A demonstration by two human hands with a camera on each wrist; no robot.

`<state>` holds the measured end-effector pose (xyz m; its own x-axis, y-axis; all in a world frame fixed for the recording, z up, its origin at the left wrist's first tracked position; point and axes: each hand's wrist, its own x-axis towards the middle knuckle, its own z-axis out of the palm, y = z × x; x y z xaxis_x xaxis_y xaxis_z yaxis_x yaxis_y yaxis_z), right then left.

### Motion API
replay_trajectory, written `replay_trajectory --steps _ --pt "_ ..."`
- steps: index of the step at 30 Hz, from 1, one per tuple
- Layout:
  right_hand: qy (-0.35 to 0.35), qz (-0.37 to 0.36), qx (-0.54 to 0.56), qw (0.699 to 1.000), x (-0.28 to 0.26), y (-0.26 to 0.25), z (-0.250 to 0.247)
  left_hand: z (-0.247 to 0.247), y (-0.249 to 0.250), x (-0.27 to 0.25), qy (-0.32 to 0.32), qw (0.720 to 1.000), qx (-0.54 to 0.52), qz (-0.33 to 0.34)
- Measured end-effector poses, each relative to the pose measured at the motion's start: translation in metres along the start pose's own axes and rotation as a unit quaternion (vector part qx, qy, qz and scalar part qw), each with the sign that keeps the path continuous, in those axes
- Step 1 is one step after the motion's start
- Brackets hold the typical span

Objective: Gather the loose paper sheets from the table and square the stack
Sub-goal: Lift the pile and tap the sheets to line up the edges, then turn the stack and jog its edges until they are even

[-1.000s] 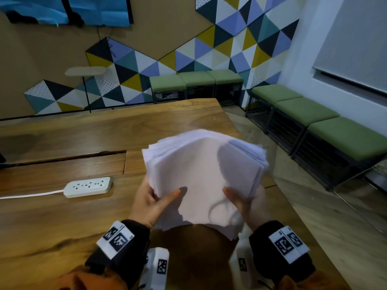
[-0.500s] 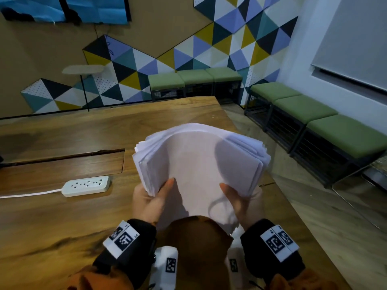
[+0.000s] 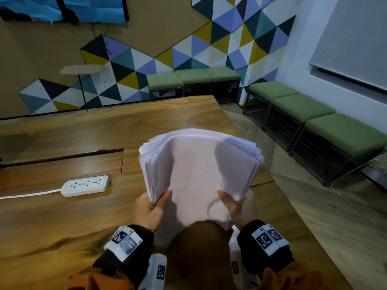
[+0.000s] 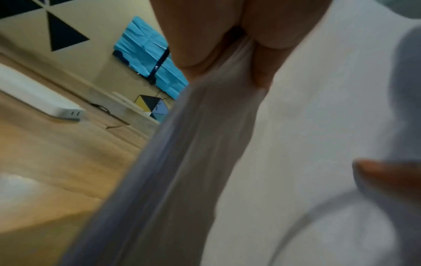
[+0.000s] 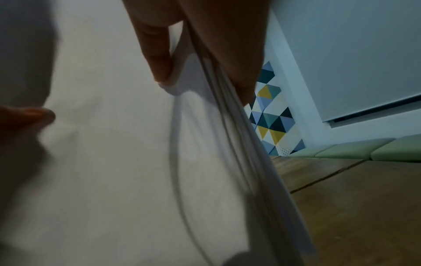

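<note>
White power strip (image 3: 85,185) on wooden table (image 3: 62,216); green benches (image 3: 322,120) along walls.

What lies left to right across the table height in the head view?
White power strip on the wooden table → left hand gripping the white paper stack → right hand gripping its other edge → green cushioned bench.

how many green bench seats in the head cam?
6. Three green bench seats stand in a row against the patterned back wall. Three more run along the right wall. More may lie outside the frame.
</note>
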<state>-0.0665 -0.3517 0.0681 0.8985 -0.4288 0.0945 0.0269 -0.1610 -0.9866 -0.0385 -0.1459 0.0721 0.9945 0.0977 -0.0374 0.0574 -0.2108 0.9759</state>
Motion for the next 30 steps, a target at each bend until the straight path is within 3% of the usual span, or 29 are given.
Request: replay_trajectory --steps 2,4,6,9,12,15,17,21,23,26,30 --pt "0.026 0.010 -0.047 0.999 0.003 0.010 -0.004 -0.004 0.002 0.001 0.020 0.999 -0.037 -0.017" --pt "0.068 0.086 -0.063 0.992 0.006 0.022 -0.012 -0.007 0.009 0.002 0.025 0.993 -0.104 -0.052" --pt "0.039 0.170 0.073 0.982 0.001 0.029 -0.017 -0.007 0.012 0.003 0.024 0.977 -0.189 -0.096" --pt "-0.033 0.256 0.306 0.916 -0.007 0.026 -0.016 -0.002 0.013 0.000 -0.024 0.922 -0.358 -0.148" --pt "-0.052 0.201 0.351 0.913 0.004 0.020 -0.018 -0.006 0.012 0.000 -0.051 0.919 -0.361 -0.151" --pt "-0.013 0.139 0.291 0.947 0.023 0.015 -0.039 -0.037 0.019 0.016 -0.038 0.916 -0.385 -0.105" --pt "0.006 0.105 0.241 0.965 0.035 0.013 -0.058 -0.070 0.029 0.025 -0.065 0.919 -0.383 -0.061" --pt "-0.056 0.046 0.207 0.976 0.041 0.002 -0.066 -0.086 0.035 0.030 -0.136 0.978 -0.148 -0.059" --pt "-0.064 0.038 0.175 0.982 0.038 -0.004 -0.059 -0.072 0.025 0.027 -0.097 0.991 -0.085 -0.044" --pt "-0.044 0.023 0.113 0.992 0.031 0.002 -0.049 -0.051 0.012 0.014 -0.007 0.995 -0.092 -0.025" --pt "-0.013 0.044 0.062 0.997 0.011 0.022 -0.049 -0.048 -0.019 -0.008 0.026 0.996 -0.080 -0.037"
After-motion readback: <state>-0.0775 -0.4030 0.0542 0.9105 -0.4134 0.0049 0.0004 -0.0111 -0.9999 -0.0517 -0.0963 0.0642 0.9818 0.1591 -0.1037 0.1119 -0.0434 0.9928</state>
